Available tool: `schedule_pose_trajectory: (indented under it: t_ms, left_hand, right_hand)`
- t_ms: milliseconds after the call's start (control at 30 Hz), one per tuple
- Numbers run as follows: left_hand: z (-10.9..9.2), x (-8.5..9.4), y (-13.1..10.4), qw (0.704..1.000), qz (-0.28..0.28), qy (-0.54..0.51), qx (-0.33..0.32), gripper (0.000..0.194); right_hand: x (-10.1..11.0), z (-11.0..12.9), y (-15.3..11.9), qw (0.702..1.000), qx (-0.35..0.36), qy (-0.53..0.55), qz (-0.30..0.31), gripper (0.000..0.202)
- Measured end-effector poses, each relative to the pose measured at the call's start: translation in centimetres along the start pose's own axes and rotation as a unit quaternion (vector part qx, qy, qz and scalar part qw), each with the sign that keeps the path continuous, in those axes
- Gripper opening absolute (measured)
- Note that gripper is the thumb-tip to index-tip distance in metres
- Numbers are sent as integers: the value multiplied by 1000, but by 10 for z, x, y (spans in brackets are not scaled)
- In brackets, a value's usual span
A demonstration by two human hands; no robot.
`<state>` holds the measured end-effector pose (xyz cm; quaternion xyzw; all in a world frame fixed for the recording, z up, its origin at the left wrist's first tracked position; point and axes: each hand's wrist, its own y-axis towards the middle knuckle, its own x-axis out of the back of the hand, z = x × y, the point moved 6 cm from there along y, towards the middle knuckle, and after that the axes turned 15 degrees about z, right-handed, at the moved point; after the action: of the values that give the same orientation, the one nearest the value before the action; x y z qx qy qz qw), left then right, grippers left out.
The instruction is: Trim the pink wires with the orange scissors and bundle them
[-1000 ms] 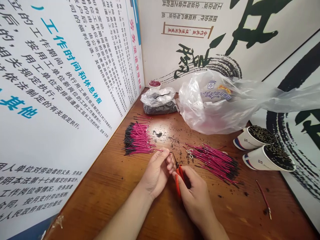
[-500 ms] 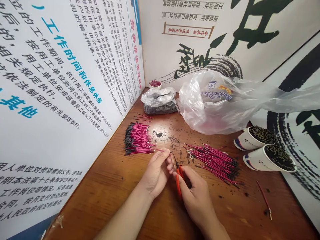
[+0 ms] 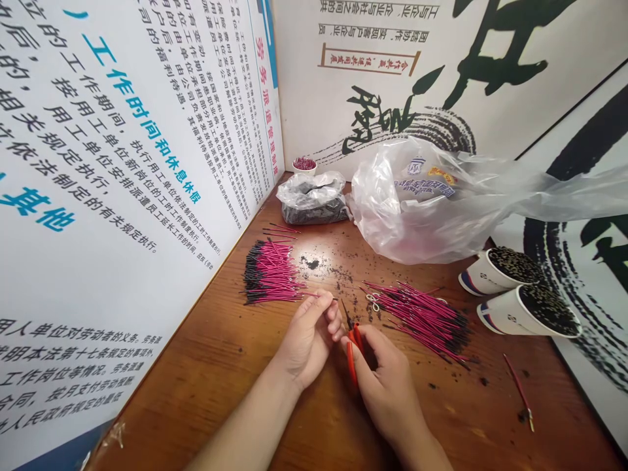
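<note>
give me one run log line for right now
left hand: pinching pink wire; right hand: holding orange-handled scissors; blades: near wire's black end; wire pile: on wooden table

The tapering left forearm (image 3: 250, 418) and left hand (image 3: 308, 343) are bare, as are the right hand (image 3: 385, 373) and right forearm (image 3: 419, 441).

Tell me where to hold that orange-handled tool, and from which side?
Hold the orange-handled tool by its handles, coming from the near right, as the right hand does. They are thicker and lie toward the person; the thin dark tip points away, close to the wire in the left hand, so that end is probably a poor grip.
</note>
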<state>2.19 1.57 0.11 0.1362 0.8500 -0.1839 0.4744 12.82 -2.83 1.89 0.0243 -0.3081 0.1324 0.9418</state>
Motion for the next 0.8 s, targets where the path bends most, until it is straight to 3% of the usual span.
schedule_pose_trajectory:
  t_ms: [633, 800]
  left_hand:
    - [-1, 0, 0, 1000, -8, 1, 8, 38]
    - [-1, -1, 0, 1000, 0, 0, 3, 36]
  right_hand:
    - [0, -1, 0, 1000, 4, 17, 18, 20]
    - [1, 0, 1, 1000, 3, 7, -1, 20]
